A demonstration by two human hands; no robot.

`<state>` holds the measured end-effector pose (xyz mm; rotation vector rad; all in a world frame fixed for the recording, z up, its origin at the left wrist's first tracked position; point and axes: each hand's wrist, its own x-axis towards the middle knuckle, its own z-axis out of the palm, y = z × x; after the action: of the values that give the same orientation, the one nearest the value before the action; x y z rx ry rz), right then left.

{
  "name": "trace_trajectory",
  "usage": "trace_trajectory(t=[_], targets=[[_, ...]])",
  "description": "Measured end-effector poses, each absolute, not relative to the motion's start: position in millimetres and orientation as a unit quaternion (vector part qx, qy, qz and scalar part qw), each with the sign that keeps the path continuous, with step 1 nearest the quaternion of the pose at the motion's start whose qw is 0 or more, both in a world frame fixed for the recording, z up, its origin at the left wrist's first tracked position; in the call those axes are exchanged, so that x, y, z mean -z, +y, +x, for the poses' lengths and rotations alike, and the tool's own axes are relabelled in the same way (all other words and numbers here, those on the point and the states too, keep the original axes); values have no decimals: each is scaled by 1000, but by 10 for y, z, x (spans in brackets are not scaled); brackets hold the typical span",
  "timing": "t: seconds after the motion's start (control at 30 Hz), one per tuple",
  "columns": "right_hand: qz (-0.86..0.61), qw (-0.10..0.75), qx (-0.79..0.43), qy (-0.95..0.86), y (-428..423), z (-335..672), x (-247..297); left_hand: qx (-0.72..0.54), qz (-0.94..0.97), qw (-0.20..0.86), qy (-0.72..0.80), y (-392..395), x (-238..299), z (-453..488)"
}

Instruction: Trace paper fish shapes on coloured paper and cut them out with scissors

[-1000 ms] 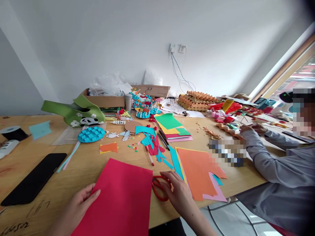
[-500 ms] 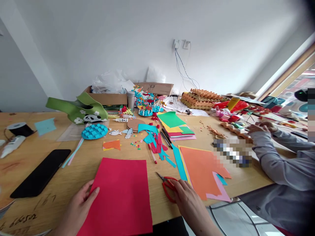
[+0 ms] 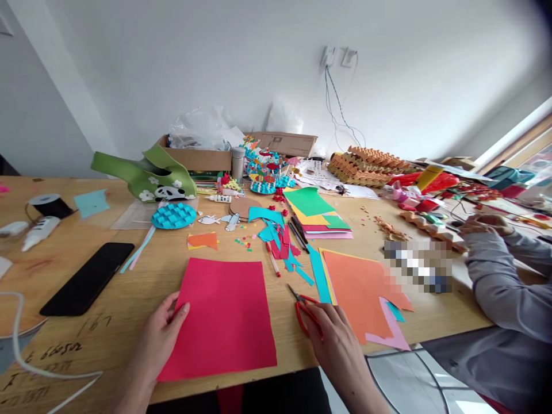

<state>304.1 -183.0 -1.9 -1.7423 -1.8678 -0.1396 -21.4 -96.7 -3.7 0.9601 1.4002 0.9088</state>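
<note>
A red paper sheet (image 3: 224, 316) lies flat at the near edge of the wooden table (image 3: 129, 299). My left hand (image 3: 161, 336) rests on the sheet's left edge, fingers stretched out flat. My right hand (image 3: 334, 339) lies to the sheet's right, its fingers curled over the handles of red scissors (image 3: 304, 307); the blades point away to the upper left. Just right of the scissors lies an orange sheet (image 3: 360, 293) over pink and teal paper.
A black phone (image 3: 88, 278) lies left. Teal and red paper scraps (image 3: 278, 241), pens, a blue paper disc (image 3: 173, 215), a green panda bag (image 3: 149, 175) and a cardboard box (image 3: 202, 156) fill the middle and back. Another person's grey sleeve (image 3: 500, 276) reaches in at the right.
My right hand has closed over the scissors' handles and drawn them slightly right. The view has tilted down and shifted, so the red sheet shows whole. My left hand stays on its edge.
</note>
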Motion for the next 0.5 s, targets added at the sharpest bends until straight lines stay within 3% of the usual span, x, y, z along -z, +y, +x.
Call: trace_trajectory(t=[0.13, 0.5], targets=[[-607, 333, 26, -722, -1818, 2818, -68, -391, 415, 551, 609, -956, 45, -187], [-563, 304, -53, -767, -1766, 2331, -105, -417, 416, 539, 603, -935, -81, -137]])
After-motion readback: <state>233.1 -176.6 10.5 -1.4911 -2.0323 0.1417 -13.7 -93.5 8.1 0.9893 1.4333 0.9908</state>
